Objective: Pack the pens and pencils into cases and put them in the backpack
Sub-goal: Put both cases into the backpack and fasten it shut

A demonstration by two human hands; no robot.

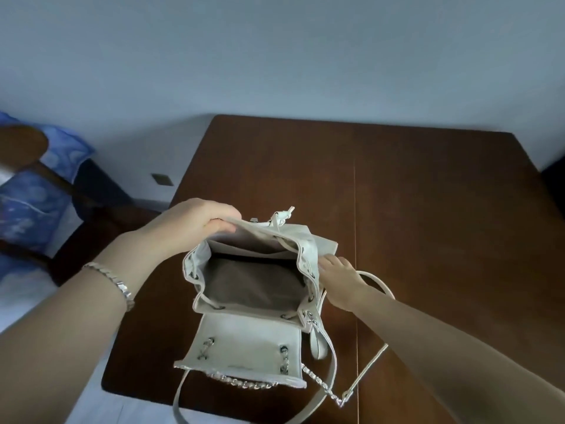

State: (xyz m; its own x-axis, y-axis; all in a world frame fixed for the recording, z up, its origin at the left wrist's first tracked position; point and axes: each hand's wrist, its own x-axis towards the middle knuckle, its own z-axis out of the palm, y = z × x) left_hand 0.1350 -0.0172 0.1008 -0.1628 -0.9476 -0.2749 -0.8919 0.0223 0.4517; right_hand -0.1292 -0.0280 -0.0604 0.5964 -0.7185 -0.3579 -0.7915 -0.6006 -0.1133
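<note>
White leather formed the backpack, which stood open-mouthed on the brown worktop, flap hanging toward the viewer. The left hand, wrist braceleted, reached forward, its grip clamped on the far-left rim. The right hand pressed the bag's right side, fingers closed against the rim there.

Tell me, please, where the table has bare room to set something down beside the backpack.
The table is bare right of the backpack, past the right hand, and behind it toward the wall. It is crowded near the front, where the flap and chain straps lie.
</note>
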